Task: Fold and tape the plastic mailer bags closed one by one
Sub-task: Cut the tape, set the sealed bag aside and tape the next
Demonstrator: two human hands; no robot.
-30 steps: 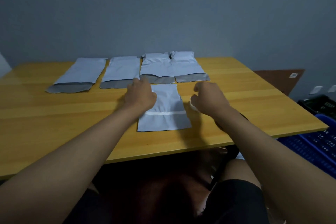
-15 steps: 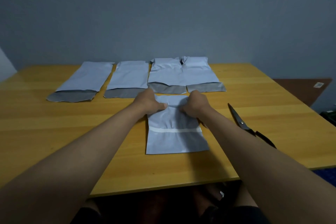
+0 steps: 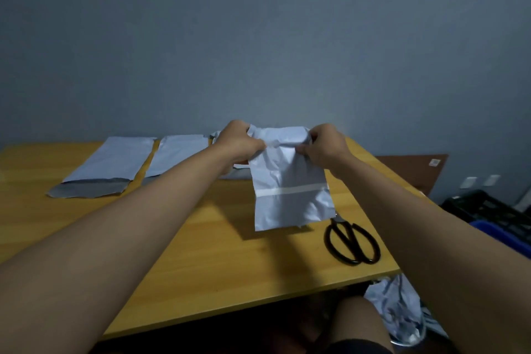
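Two flat mailers (image 3: 115,161) lie left; scissors (image 3: 352,241) right of held bag (image 3: 287,181).

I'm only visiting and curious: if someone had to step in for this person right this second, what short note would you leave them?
Left hand and right hand: each grips a top corner of one mailer bag, held up off the table with its white strip facing you and its lower part hanging free.

Other bags: two lie flat at the far left, the left bag and the next bag; more sit behind the arms, mostly hidden.

Scissors lie at the table's right, near the edge.

Done: the bag is picked up.

Left: fold it, tape it shut, then do the others. No tape roll is in view.
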